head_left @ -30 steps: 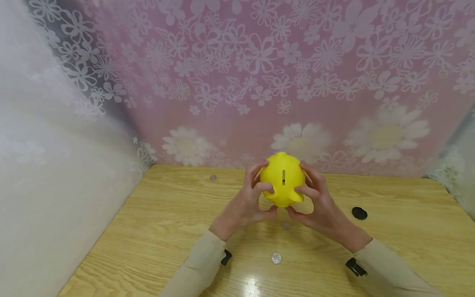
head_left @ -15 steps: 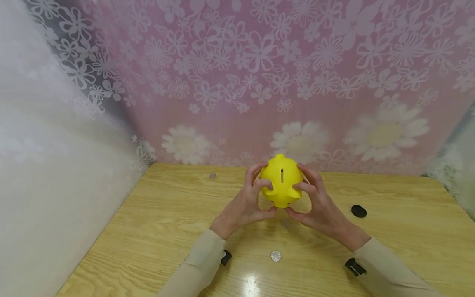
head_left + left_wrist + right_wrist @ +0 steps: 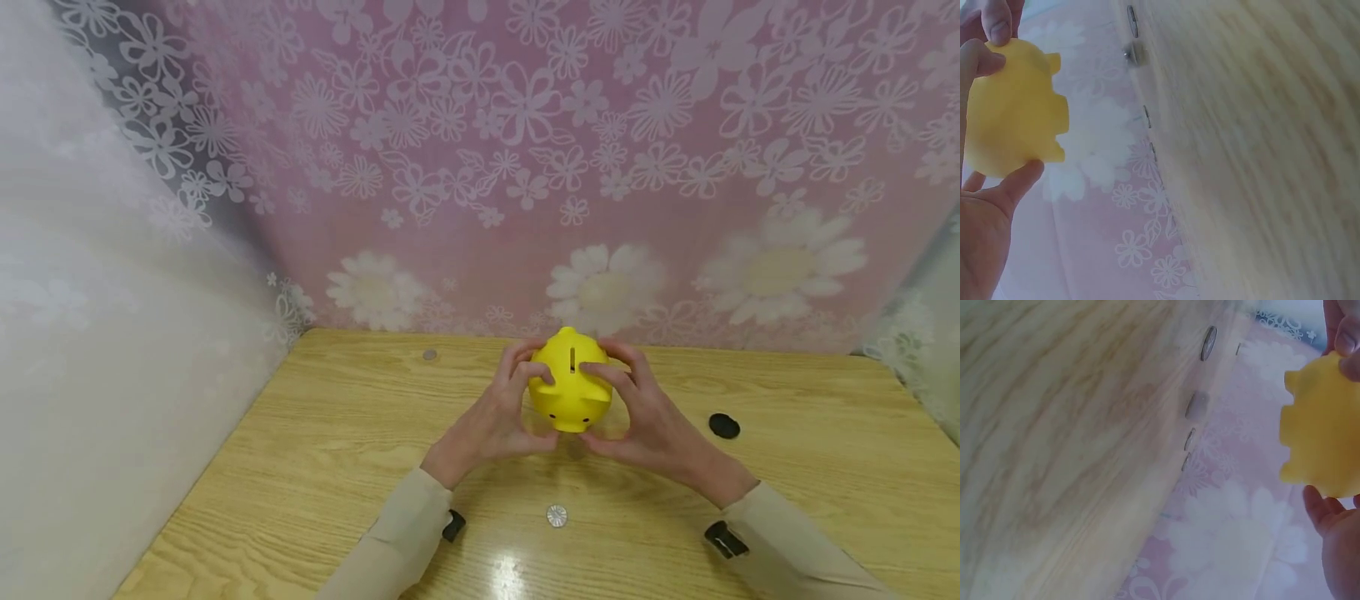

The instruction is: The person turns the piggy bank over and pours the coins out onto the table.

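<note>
Both hands hold a yellow piggy bank (image 3: 558,392) above the wooden table, its slot facing up and its eyes toward me. My left hand (image 3: 497,421) grips its left side, thumb low at the front. My right hand (image 3: 651,423) grips the other side, one finger bent beside the slot. The wrist views show the bank's stubby feet off the table. A blurred grey patch, perhaps a coin (image 3: 1136,54), lies beyond them in the left wrist view. A silver coin (image 3: 557,517) lies nearer me, and another coin (image 3: 430,355) sits at the back left.
On the right of the table (image 3: 315,467) lies a round black disc (image 3: 724,426). A pink flowered curtain (image 3: 480,208) hangs along the table's back edge. Black wrist straps (image 3: 725,540) are worn over the sleeves.
The piggy bank has tipped and come slightly toward me, so its eyes now show. My right index finger has shifted toward the slot. The coins and disc stay put.
</note>
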Available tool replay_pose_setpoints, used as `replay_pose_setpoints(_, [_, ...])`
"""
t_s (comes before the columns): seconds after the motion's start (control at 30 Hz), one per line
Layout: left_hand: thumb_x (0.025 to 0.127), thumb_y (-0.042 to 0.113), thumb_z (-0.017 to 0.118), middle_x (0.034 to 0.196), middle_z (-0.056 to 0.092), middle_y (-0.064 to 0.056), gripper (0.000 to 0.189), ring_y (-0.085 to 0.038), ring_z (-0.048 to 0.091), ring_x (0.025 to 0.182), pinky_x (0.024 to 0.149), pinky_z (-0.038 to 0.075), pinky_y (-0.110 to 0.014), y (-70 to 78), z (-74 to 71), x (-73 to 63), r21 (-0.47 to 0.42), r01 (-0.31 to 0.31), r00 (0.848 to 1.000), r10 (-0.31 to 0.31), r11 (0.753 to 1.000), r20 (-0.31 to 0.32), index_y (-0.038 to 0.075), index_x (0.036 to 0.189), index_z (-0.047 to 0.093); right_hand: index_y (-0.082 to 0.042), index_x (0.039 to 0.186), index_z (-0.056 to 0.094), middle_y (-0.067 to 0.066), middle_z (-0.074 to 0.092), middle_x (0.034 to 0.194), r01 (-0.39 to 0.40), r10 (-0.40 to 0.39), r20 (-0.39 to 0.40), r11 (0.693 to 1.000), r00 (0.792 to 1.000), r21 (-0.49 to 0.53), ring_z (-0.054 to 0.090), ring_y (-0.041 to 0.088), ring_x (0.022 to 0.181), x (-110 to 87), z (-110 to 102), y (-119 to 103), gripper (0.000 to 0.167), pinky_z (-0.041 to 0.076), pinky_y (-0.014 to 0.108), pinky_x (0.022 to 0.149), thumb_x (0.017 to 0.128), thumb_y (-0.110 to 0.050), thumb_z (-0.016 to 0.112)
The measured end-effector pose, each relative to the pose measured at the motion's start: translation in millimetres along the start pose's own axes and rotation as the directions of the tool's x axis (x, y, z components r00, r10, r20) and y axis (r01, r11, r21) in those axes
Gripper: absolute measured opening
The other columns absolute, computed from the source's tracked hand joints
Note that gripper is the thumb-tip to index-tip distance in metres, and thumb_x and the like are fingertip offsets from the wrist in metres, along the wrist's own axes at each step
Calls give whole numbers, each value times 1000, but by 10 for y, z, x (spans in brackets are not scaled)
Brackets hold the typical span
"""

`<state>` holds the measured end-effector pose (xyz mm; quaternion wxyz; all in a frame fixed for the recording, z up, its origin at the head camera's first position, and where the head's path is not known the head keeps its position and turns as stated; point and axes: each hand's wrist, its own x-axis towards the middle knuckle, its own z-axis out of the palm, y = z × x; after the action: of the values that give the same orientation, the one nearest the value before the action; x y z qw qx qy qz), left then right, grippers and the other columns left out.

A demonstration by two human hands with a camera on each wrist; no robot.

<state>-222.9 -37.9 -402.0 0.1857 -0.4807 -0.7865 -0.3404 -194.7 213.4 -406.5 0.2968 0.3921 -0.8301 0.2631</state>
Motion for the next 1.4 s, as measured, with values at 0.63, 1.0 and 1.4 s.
replay_pose_setpoints(0.63, [81,14,87,160,25,-13,75,-29,42,146,105,54,-37,174,77,-78,-177,143,979,-112,974,172,14,138,39,-7,137,43,25,34,159,-115,106,157,992,982,52,54,36,132,-161,-121,-60,97,59,41,95,56,-15,96])
replay_pose_setpoints(1.0, [96,36,71,166,25,3,67,-24,40,150,115,45,-49,127,-96,-212,-77,365,914,-341,928,219,29,152,35,-6,141,45,22,40,158,-211,211,91,977,973,-2,56,22,125,-331,-311,132,101,59,34,74,55,-10,97])
replay_pose_setpoints(1.4, [97,50,64,162,34,6,58,-15,68,87,84,54,-39,72,-257,-363,64,449,859,-450,891,246,31,148,44,-1,138,46,27,49,147,-305,308,56,951,950,-60,59,36,113,-517,-467,361,100,60,33,68,54,-11,99])
